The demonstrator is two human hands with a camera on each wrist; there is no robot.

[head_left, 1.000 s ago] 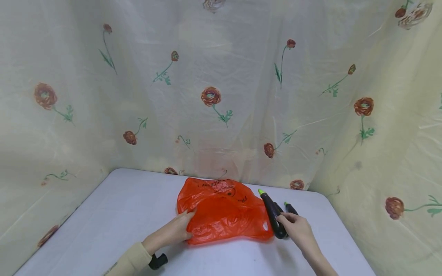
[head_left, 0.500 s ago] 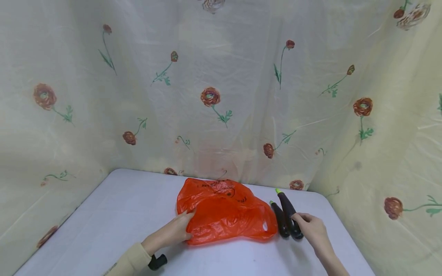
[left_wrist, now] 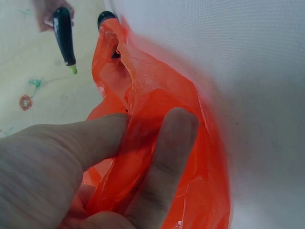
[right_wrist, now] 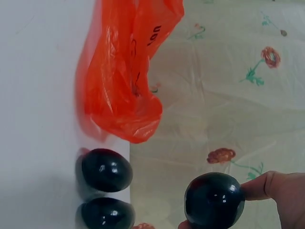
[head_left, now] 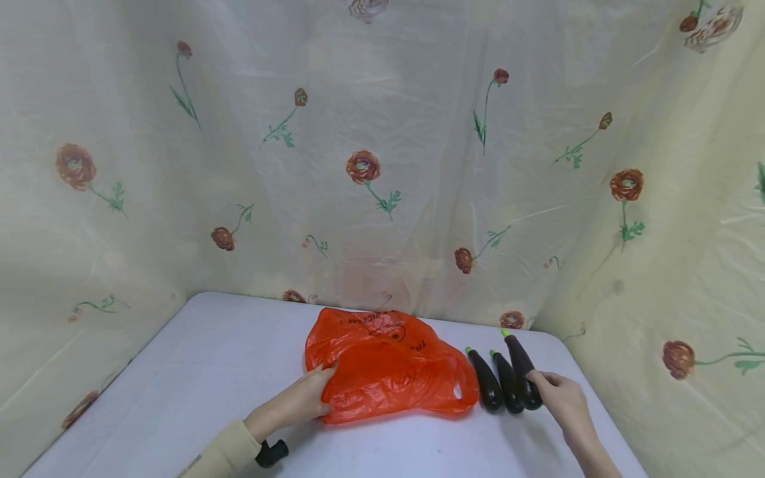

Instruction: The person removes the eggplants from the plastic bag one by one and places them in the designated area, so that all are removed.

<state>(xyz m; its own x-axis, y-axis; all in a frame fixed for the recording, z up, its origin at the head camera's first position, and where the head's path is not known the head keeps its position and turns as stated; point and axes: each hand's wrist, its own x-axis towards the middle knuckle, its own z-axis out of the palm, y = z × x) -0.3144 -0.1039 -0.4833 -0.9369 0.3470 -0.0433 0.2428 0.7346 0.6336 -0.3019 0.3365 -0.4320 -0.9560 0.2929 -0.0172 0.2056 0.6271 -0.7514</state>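
My left hand [head_left: 303, 397] pinches the near left edge of a red plastic bag [head_left: 394, 372] that lies crumpled on the table. In the left wrist view, thumb and fingers [left_wrist: 164, 162] have the thin film between them. My right hand [head_left: 562, 400] grips a long dark eggplant [head_left: 521, 365] with a light green stem end by its thick end. The right wrist view shows this eggplant [right_wrist: 214, 200] held up off the table. Two more eggplants lie side by side between the bag and my right hand, one nearer the bag [head_left: 485, 382] and one in the middle [head_left: 508, 384].
The white table [head_left: 227, 358] ends at a flowered curtain [head_left: 382, 166] behind and at both sides. A short black cylindrical thing [head_left: 272, 454] shows beside my left sleeve [head_left: 227, 451]. Black print marks the bag's far part.
My right hand has moved right with its eggplant, from the bag's right edge past the other two, which now both show. The left hand stays on the bag.
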